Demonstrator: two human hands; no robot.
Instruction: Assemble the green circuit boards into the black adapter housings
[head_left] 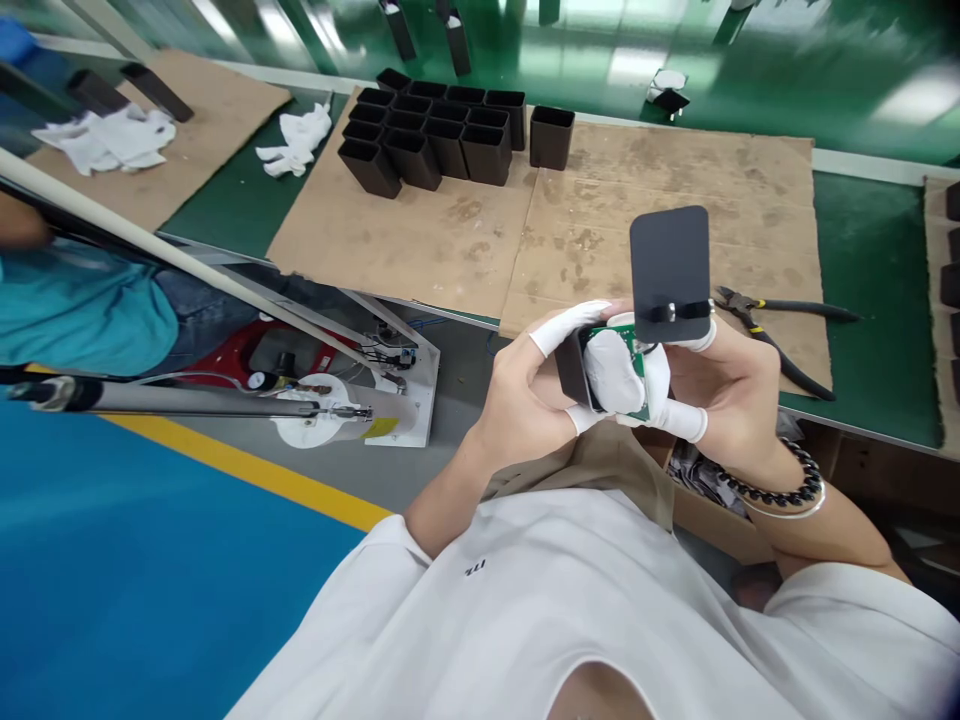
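Observation:
Both my hands are raised in front of my chest, fingers tipped with white finger cots. My left hand (529, 395) and my right hand (720, 385) are closed together around a small black housing (574, 365) with a green circuit board (637, 362) in it. A flat black plate (670, 258) with rounded corners stands up from the assembly above my right fingers. A dark bead bracelet (780, 490) circles my right wrist.
Several open black rectangular housings (431, 135) stand grouped on cardboard (465, 230) at the back. Pliers (772, 325) lie at the right on the green bench. White cloths (296, 140) lie at the left. Another person's teal sleeve (71, 305) and a machine (337, 390) are at left.

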